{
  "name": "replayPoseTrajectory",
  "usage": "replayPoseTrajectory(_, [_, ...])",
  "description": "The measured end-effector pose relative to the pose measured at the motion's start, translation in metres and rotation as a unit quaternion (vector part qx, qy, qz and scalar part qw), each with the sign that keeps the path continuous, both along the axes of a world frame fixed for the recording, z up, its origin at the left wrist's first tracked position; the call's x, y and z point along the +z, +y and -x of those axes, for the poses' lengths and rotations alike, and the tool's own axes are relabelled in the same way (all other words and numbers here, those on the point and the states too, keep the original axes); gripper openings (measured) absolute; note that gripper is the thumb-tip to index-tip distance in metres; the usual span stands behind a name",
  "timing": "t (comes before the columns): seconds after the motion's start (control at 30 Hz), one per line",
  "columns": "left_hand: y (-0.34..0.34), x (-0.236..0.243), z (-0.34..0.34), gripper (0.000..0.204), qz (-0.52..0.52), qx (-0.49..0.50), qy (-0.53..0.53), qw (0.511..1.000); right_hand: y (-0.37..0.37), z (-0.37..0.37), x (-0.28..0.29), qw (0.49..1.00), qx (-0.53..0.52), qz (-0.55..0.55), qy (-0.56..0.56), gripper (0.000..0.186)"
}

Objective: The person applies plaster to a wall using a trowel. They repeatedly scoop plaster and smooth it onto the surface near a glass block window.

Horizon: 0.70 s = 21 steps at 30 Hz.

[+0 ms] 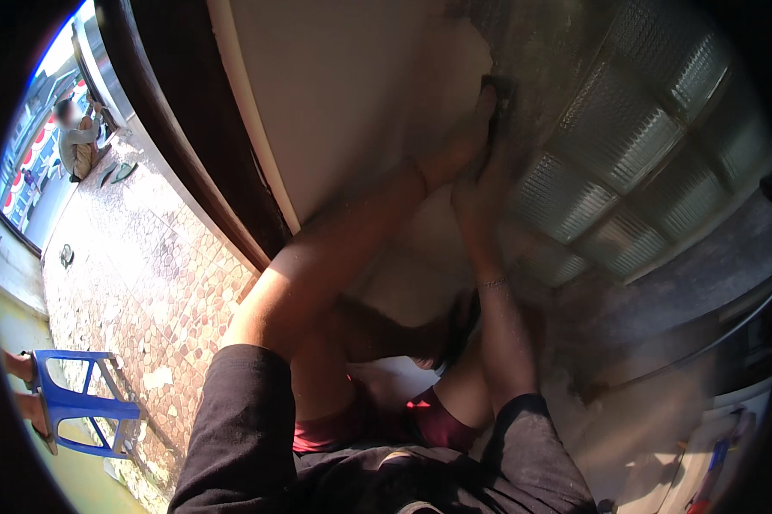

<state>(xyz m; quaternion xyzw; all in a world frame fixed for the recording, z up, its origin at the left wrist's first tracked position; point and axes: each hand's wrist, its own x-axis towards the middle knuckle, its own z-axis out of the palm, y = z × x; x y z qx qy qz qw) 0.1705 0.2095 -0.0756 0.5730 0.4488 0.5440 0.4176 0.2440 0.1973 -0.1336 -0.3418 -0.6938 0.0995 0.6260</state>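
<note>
I make out one dark, blurred object (494,116) at the left hand (464,152) and right hand (482,195); their grip I can't tell.

Mosaic-patterned floor (163,265) is spanning frame left. Blue stool (47,398) is standing on it, lower left; green sandal (125,174) is lying upper left; other footwear (66,254) is resting below, far left.

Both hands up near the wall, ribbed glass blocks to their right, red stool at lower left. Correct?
Not quite: the stool is blue, not red, as the head view shows. Left hand, right hand and glass blocks are as you say.
</note>
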Motion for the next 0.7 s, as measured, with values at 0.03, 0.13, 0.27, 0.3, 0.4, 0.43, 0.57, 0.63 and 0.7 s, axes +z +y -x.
replayPoseTrajectory(0.03, [0.002, -0.002, 0.000, 0.078, 0.015, -0.011, -0.020, 1.000, 0.000, 0.000, 0.000, 1.000, -0.001, 0.010, 0.007, 0.044])
replayPoseTrajectory(0.13, [0.014, -0.001, 0.001, 0.078, -0.020, -0.012, -0.032, 0.999, -0.001, 0.001, 0.002, 1.000, -0.025, -0.007, 0.007, 0.044])
replayPoseTrajectory(0.27, [0.016, -0.003, 0.001, 0.079, 0.023, -0.016, 0.031, 0.999, -0.003, 0.001, 0.004, 1.000, -0.006, 0.028, 0.001, 0.043])
replayPoseTrajectory(0.3, [0.015, -0.005, -0.002, 0.078, 0.000, -0.024, 0.020, 1.000, -0.004, 0.001, 0.004, 1.000, -0.012, 0.027, -0.004, 0.043])
replayPoseTrajectory(0.4, [0.013, -0.004, -0.004, 0.078, -0.027, 0.014, -0.020, 0.999, -0.004, 0.001, 0.008, 1.000, 0.003, 0.002, 0.024, 0.043])
replayPoseTrajectory(0.43, [0.013, -0.001, -0.002, 0.078, -0.007, 0.010, -0.002, 1.000, -0.005, 0.002, 0.008, 1.000, 0.013, -0.022, 0.016, 0.043])
replayPoseTrajectory(0.57, [0.007, 0.006, 0.003, 0.081, 0.004, -0.011, 0.062, 0.998, -0.008, 0.001, 0.013, 0.999, 0.016, 0.045, 0.014, 0.045])
replayPoseTrajectory(0.63, [0.005, 0.012, 0.003, 0.081, -0.082, 0.065, 0.095, 0.990, -0.008, 0.003, 0.016, 0.999, 0.022, 0.014, 0.027, 0.045])
replayPoseTrajectory(0.7, [0.005, 0.016, 0.002, 0.080, -0.069, 0.070, 0.085, 0.992, -0.007, 0.005, 0.019, 0.999, -0.005, 0.027, 0.018, 0.043])
